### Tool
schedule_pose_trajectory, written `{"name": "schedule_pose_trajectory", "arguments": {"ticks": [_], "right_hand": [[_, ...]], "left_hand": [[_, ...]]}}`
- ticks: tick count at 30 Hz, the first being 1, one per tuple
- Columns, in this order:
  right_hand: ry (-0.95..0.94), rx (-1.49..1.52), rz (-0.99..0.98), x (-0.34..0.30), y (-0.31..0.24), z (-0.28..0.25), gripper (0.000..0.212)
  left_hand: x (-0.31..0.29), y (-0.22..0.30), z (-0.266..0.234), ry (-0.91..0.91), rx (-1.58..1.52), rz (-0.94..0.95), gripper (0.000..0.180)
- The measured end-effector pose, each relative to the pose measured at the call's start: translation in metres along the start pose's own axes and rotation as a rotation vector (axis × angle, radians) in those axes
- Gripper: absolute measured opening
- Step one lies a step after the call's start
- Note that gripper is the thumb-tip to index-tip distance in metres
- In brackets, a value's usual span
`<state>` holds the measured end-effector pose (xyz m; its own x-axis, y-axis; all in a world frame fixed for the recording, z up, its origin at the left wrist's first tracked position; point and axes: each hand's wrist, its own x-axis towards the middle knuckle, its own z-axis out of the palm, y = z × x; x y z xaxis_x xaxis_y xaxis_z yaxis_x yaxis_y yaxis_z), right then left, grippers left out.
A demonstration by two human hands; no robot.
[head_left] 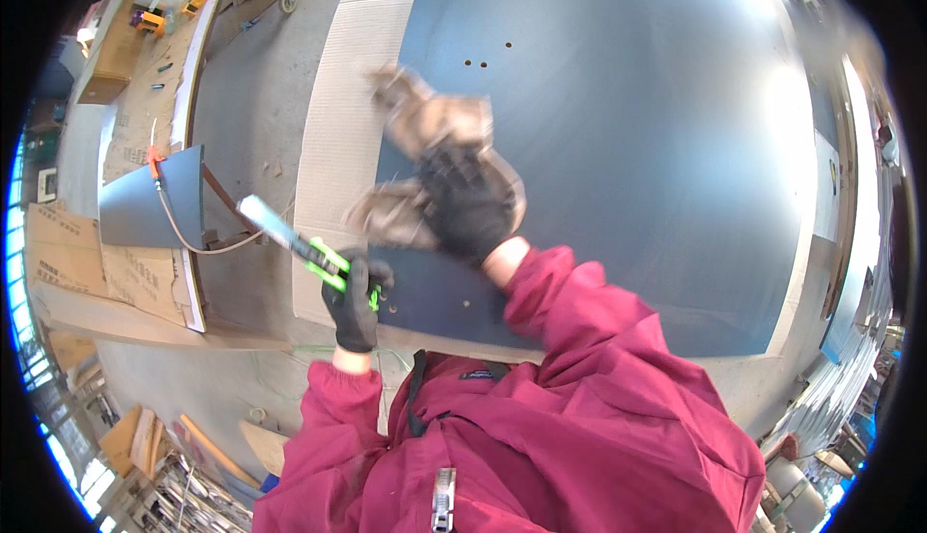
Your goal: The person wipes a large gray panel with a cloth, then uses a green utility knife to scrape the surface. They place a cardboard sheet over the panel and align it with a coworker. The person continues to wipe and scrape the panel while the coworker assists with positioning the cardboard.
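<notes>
My right hand (468, 207), in a black glove, presses down on a crumpled brown rag (442, 120) lying on a large dark blue-grey panel (628, 147). Motion smears both hand and rag. Near the panel's lower left corner, my black-gloved left hand (355, 309) is closed round a green-and-black tool (323, 263). The tool points up and left, ending in a long, pale, shiny piece; its exact kind I cannot make out. Small holes (508, 45) show in the panel's far left part, and more sit near its front edge.
Corrugated cardboard (338, 98) lies beneath the panel. To the left, a long workbench (145, 137) carries yellow-and-black tape measures or similar tools, a smaller dark panel (154, 210) and an orange air gun (154, 161) with a hose. Wood offcuts (145, 441) lie at lower left.
</notes>
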<state>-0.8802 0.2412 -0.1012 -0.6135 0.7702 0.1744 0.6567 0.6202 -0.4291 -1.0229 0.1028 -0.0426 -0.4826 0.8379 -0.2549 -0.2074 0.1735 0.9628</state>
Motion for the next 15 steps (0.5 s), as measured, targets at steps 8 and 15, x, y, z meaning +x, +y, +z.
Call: {"name": "schedule_pose_trajectory", "arguments": {"ticks": [8,15], "right_hand": [[0.042,0.13,-0.215,-0.08,-0.137,0.052,0.045],[0.261,-0.083,0.324,-0.11,-0.012,0.022,0.047]], "left_hand": [[-0.104,-0.023,-0.064,0.12,0.028,0.04,0.02],[-0.124,-0.042,-0.069,0.113,-0.03,0.0,0.028]]}}
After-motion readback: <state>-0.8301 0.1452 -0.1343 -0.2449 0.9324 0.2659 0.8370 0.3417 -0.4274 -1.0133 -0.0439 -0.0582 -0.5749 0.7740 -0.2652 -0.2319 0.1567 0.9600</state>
